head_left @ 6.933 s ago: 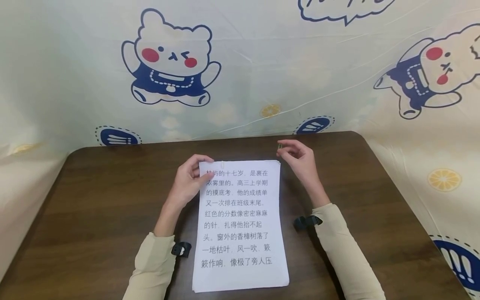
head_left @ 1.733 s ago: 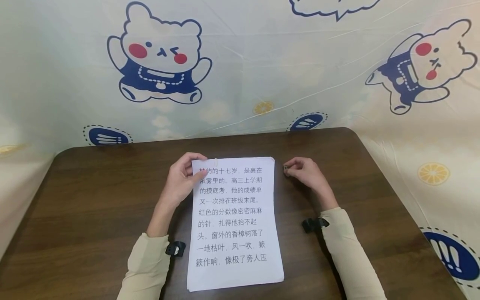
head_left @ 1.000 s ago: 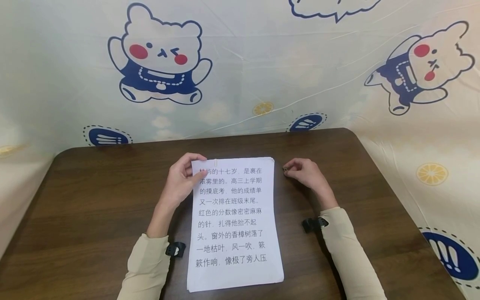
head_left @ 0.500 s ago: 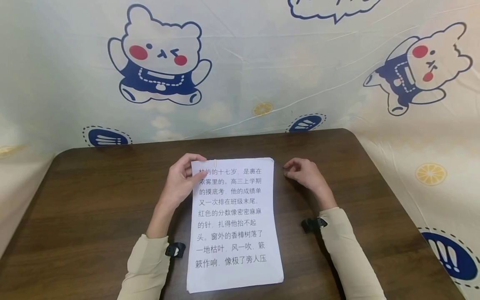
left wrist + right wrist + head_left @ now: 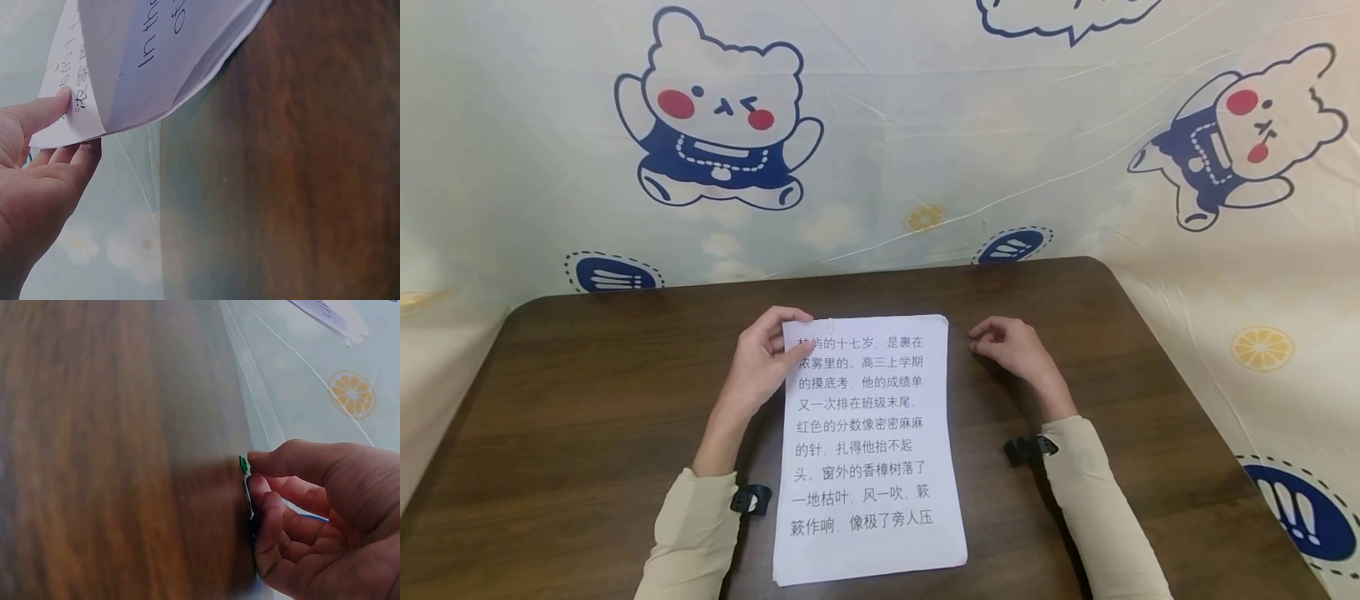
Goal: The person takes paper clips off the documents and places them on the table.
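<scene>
My left hand (image 5: 758, 360) pinches the top left corner of a stack of printed paper (image 5: 868, 442), thumb on the front and fingers behind. In the left wrist view the stack's lower sheets show print on their back. A pale yellowish paper clip (image 5: 831, 326) sits on the top edge of the stack, a little right of the left thumb. To the right of the stack, my right hand (image 5: 1017, 350) pinches a small green paper clip (image 5: 244, 465) between thumb and index finger. Most of that clip is hidden by the fingertips, and its other fingers are curled.
A dark brown wooden table (image 5: 602, 417) lies under everything, its far edge against a pale curtain (image 5: 880, 150) printed with cartoon bears. A black wrist camera (image 5: 751, 499) is strapped on the left forearm and another black wrist camera (image 5: 1030, 450) on the right.
Since the earliest frame, the right hand has come lower and away from the stack's top right corner. Over the last second the clip has turned in its fingertips; the left hand stays put.
</scene>
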`<move>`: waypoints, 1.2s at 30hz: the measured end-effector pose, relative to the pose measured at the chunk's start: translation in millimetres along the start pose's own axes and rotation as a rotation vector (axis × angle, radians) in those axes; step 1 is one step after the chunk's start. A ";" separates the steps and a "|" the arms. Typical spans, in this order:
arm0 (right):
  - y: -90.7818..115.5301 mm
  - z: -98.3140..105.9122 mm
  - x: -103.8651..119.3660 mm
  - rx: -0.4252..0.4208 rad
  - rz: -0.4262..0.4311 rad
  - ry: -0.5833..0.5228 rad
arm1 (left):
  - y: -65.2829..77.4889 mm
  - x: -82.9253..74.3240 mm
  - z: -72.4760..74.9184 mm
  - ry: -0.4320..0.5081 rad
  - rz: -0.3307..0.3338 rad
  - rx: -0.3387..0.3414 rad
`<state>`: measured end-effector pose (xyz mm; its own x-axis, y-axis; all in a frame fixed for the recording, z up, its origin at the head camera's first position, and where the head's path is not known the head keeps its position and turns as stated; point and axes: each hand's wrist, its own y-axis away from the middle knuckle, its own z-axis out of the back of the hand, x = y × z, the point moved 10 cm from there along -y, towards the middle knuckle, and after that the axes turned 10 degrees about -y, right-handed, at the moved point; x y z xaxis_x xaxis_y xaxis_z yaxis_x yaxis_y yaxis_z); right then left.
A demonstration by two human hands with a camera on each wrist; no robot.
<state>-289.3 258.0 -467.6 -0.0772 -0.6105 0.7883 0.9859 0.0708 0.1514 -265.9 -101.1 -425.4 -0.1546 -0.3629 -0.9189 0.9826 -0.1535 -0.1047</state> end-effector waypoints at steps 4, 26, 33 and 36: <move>1.7 1.7 1.5 -0.015 0.016 -0.014 | 0.4 -0.8 0.1 0.001 -0.004 0.002; 1.4 5.9 35.8 -0.080 0.128 -0.016 | 2.0 -0.1 0.5 -0.003 0.001 0.004; 2.6 9.8 44.6 -0.128 0.146 -0.038 | 3.3 -1.9 0.6 0.003 -0.005 0.005; 2.6 11.8 49.7 -0.148 0.165 -0.048 | 3.3 -3.3 0.8 0.007 -0.012 0.006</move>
<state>-292.3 237.1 -421.1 0.0833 -0.5619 0.8230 0.9965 0.0476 -0.0684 -262.2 -101.1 -422.4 -0.1656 -0.3542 -0.9204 0.9801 -0.1630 -0.1136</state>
